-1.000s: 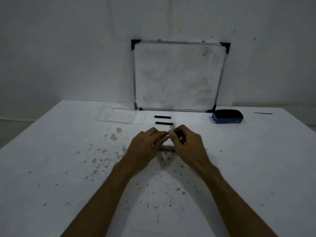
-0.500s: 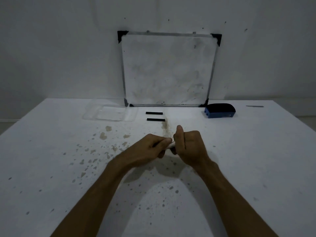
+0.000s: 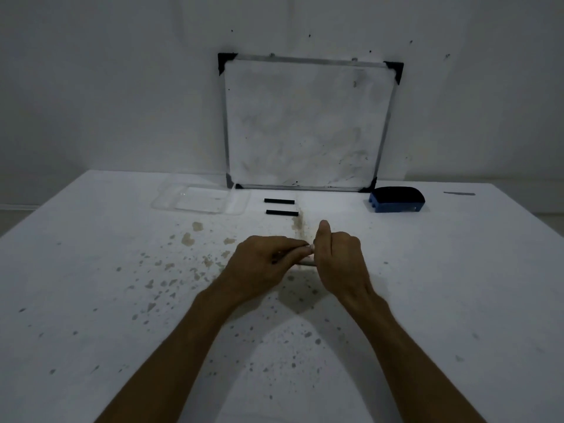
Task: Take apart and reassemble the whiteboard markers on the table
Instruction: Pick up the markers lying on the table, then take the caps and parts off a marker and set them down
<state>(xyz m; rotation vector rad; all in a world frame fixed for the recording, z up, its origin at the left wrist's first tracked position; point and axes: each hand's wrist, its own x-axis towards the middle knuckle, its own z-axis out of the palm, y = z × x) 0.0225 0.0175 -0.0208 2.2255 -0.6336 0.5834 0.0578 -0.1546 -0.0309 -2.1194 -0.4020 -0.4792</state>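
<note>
Both hands meet over the middle of the white table (image 3: 457, 300). My left hand (image 3: 262, 264) and my right hand (image 3: 338, 257) each grip one end of a white marker body (image 3: 306, 263), of which only a short pale stretch shows between the fingers. My right thumb points up. Whether the marker is in one piece or pulled apart is hidden by the fingers. Two black marker pieces lie farther back, one (image 3: 279, 201) behind the other (image 3: 282, 212), parallel and apart from my hands.
A small whiteboard (image 3: 308, 123) leans on the wall at the table's back. A clear plastic tray (image 3: 198, 203) lies to its left front, a blue eraser (image 3: 396, 199) to its right. A thin grey strip (image 3: 459, 193) lies far right. Brown stains speckle the tabletop.
Both hands lifted the marker off the table and drew it slightly nearer; my right hand turned into a fist grip with the thumb up. The camera view shifted a little.
</note>
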